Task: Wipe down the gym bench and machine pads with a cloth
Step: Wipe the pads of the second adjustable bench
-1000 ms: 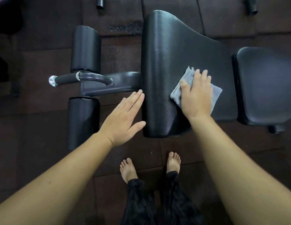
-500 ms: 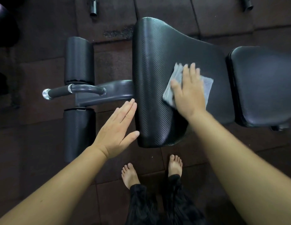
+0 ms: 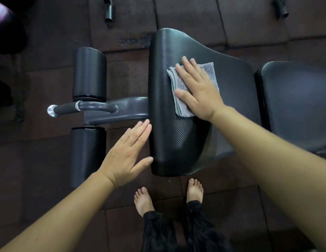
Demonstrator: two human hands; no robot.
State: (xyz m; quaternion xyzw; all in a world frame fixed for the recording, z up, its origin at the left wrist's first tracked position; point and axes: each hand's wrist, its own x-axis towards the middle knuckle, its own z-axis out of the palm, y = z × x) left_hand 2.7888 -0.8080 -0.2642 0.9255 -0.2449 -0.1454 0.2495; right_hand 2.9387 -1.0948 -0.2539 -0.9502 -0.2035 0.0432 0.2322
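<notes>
A black textured seat pad [image 3: 169,135] of the gym bench lies across the middle of the view. A folded grey cloth [image 3: 178,82] lies flat on its top. My right hand [image 3: 198,90] presses on the cloth with straight, spread fingers. My left hand [image 3: 127,157] is flat with straight fingers against the pad's left edge, thumb touching the near corner. A second black pad [image 3: 296,99] adjoins the seat on the right.
Two black foam roller pads [image 3: 89,73] [image 3: 87,151] sit left of the seat on a grey metal frame [image 3: 120,111] with a chrome-capped handle [image 3: 55,110]. Dark rubber floor tiles surround the bench. My bare feet [image 3: 144,200] stand just below the seat. Black tube ends [image 3: 109,13] lie at the top.
My right hand has slid the cloth away from me and slightly left across the seat pad. My left hand has stayed at the pad's left edge.
</notes>
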